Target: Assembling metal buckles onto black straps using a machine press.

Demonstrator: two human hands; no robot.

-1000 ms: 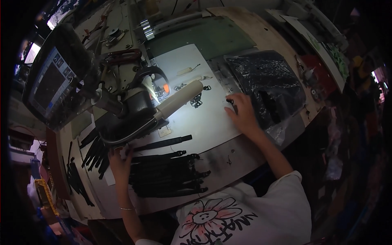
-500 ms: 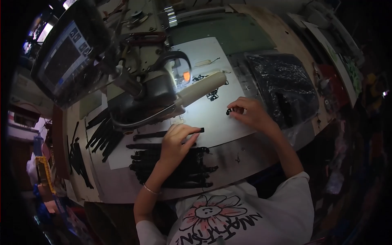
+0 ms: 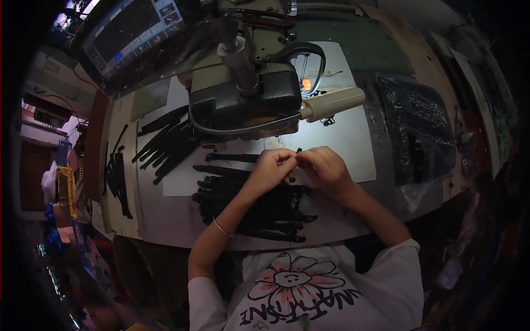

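Head view: both hands (image 3: 273,168) (image 3: 330,170) pinch a black piece (image 3: 298,150); plastic bag (image 3: 422,113) holds dark material.

White light (image 3: 317,138) pooling on the table (image 3: 165,226) just beyond the grip! Table spreading out either side, and now far left of the grip, a pale wall (image 3: 61,65), a bright opening (image 3: 90,6) above, deep gloom right.

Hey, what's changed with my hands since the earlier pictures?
Your left hand moved right, from the left end of the black strap pile; your right hand came left. Their fingertips now meet by a small black piece. Whether the left still pinches its strip is hidden. The pile and plastic-wrapped package stayed put.
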